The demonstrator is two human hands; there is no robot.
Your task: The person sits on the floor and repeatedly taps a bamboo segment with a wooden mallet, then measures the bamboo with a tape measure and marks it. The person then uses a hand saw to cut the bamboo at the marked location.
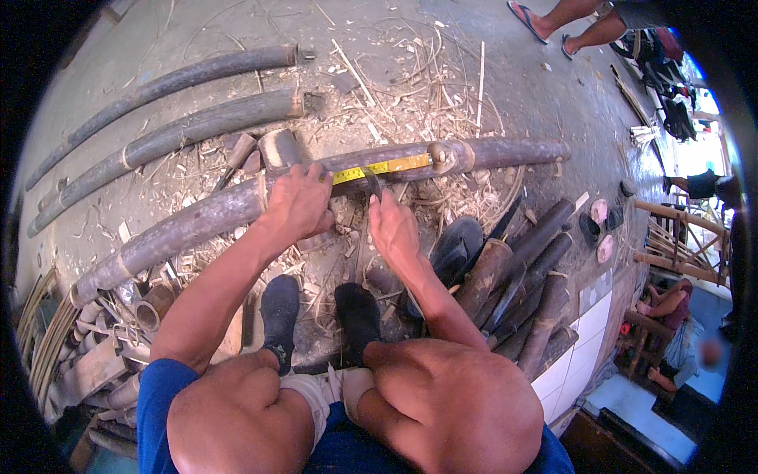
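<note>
Nearest the camera: the person's bare knees, blue shorts, and two feet in dark socks [316, 316] planted on the littered concrete floor [142, 47].

Left hand [298, 201] — fingers curled down over the long grey bamboo pole [197, 225], pressing the end of a yellow tape measure [379, 168] against it. The tape runs rightward along the pole's top to a swollen node [446, 156].

Right hand [392, 225] — closed around a dark blade tool [371, 183] whose tip rests on the pole at the tape's edge.

The pole lies crosswise in front of the feet, from lower left to upper right.

Right of the right forearm: a heap of short dark bamboo sections [513, 276]. Beyond the pole: shavings [395, 87], then two more long poles [189, 126] lying parallel. Far upper right — another person's sandalled feet [545, 24].
</note>
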